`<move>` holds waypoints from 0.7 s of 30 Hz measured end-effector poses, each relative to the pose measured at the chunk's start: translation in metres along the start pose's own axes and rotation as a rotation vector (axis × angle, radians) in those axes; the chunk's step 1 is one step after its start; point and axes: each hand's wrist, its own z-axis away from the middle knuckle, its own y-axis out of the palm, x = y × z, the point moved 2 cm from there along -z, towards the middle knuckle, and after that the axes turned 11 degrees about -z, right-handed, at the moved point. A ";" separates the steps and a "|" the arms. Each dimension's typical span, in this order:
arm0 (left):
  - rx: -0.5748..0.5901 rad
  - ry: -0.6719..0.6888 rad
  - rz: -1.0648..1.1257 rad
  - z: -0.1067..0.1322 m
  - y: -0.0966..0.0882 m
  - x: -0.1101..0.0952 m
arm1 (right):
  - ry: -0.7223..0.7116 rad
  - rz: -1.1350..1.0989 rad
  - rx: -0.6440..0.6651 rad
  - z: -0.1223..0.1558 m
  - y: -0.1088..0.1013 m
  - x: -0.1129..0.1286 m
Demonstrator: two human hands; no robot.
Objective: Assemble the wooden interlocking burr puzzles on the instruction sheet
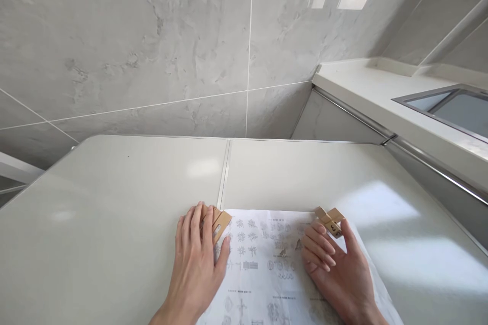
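Observation:
A white printed sheet with small diagrams lies on the pale table at its near edge. My left hand rests flat on the sheet's left edge, fingers stretched out over flat tan wooden pieces at the top left corner. My right hand lies on the sheet's right side with its fingers curled. Its thumb touches other tan wooden pieces, one marked with a dark figure, at the top right corner.
A grey tiled wall stands behind the table. A seam runs down the table's middle. To the right is a white counter with a steel sink set in it.

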 end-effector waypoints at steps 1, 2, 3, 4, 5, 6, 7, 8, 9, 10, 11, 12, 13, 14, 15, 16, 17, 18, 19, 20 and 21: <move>-0.001 0.002 0.003 0.000 0.000 0.000 | 0.001 0.003 0.000 0.000 0.000 0.000; -0.003 0.003 0.010 0.000 0.000 -0.001 | 0.002 0.004 0.003 -0.001 0.000 0.000; -0.004 0.003 0.019 0.000 0.000 -0.001 | 0.004 0.004 0.008 -0.001 0.000 0.001; -0.005 0.001 0.034 0.000 -0.001 -0.001 | 0.006 0.004 0.017 -0.001 -0.001 0.001; -0.004 -0.003 0.055 0.000 -0.002 -0.001 | 0.008 0.005 0.029 -0.001 -0.001 0.002; -0.003 -0.004 0.080 -0.001 -0.003 -0.001 | 0.009 0.006 0.041 -0.001 -0.001 0.002; -0.002 -0.001 0.109 -0.001 -0.005 -0.002 | 0.010 0.009 0.052 -0.002 -0.002 0.003; -0.004 0.011 0.139 -0.002 -0.007 -0.002 | 0.010 0.017 0.062 -0.002 -0.003 0.003; -0.008 0.033 0.166 -0.003 -0.010 -0.003 | 0.010 0.031 0.069 -0.002 -0.003 0.003; -0.014 0.062 0.191 -0.003 -0.012 -0.004 | 0.010 0.054 0.077 -0.003 -0.004 0.004; -0.021 0.098 0.214 -0.003 -0.015 -0.005 | 0.010 0.085 0.085 -0.004 -0.005 0.003; -0.031 0.134 0.236 -0.003 -0.018 -0.006 | 0.011 0.125 0.097 -0.004 -0.005 0.003; -0.038 0.167 0.259 -0.003 -0.020 -0.007 | 0.012 0.173 0.112 -0.005 -0.005 0.002; -0.041 0.196 0.286 -0.003 -0.023 -0.009 | 0.015 0.227 0.129 -0.006 -0.005 0.001; -0.038 0.220 0.320 -0.002 -0.025 -0.010 | 0.022 0.285 0.152 -0.006 -0.004 -0.001; -0.026 0.238 0.364 -0.002 -0.027 -0.012 | 0.030 0.343 0.180 -0.005 -0.003 -0.004; -0.003 0.247 0.421 -0.001 -0.030 -0.013 | 0.040 0.402 0.215 -0.004 -0.003 -0.007; 0.030 0.244 0.490 -0.001 -0.032 -0.014 | 0.053 0.464 0.257 -0.003 -0.002 -0.010; 0.072 0.228 0.570 -0.001 -0.034 -0.016 | 0.068 0.527 0.302 -0.001 -0.002 -0.013; 0.124 0.197 0.652 0.000 -0.036 -0.017 | 0.091 0.591 0.346 0.002 -0.003 -0.017; 0.183 0.154 0.732 0.000 -0.038 -0.017 | 0.126 0.653 0.381 0.005 -0.005 -0.021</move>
